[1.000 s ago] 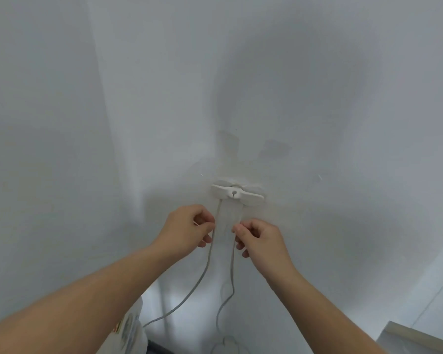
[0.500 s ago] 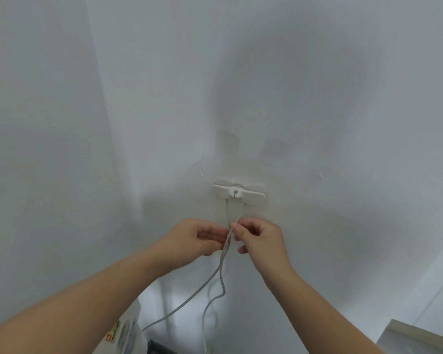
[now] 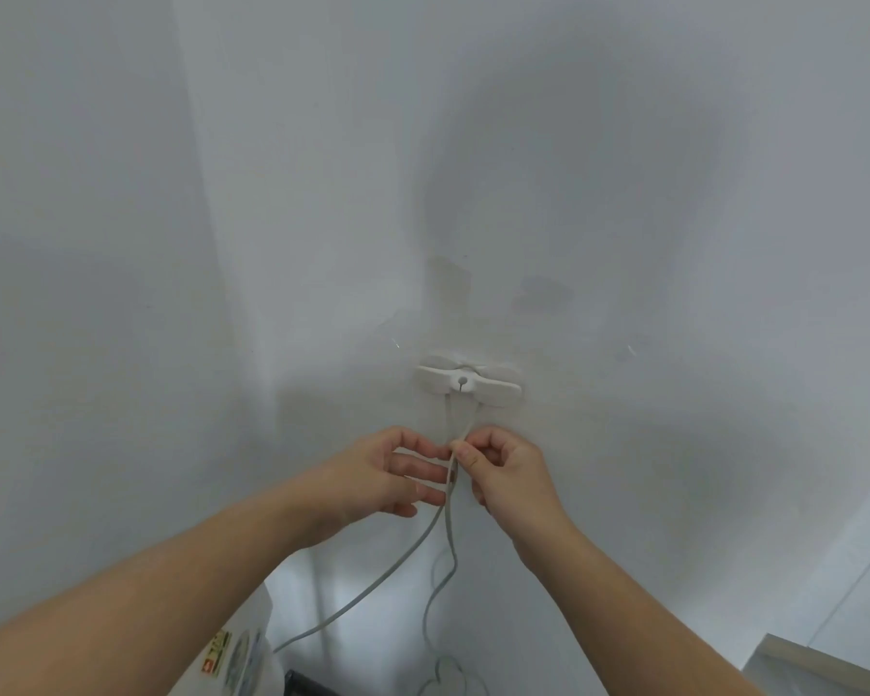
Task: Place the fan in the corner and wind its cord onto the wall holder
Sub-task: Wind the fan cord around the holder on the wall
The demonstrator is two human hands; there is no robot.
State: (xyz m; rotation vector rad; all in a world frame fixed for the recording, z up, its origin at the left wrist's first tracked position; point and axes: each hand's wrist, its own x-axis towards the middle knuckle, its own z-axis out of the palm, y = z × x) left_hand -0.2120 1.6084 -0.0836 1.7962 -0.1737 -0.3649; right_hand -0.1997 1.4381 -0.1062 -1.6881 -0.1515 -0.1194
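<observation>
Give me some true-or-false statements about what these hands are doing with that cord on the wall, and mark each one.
1. The cord hangs from the wall holder in two strands. True.
2. The right hand is clear of the cord. False: its thumb and finger pinch the cord just below the holder.
3. The holder lies on the floor. False: it is fixed to the wall, above both hands.
4. Below the hands, the cord trails down towards the floor. True.
5. The left hand grips a tool. False: it holds no tool. Its fingers are nearly straight and reach across to the cord.
</observation>
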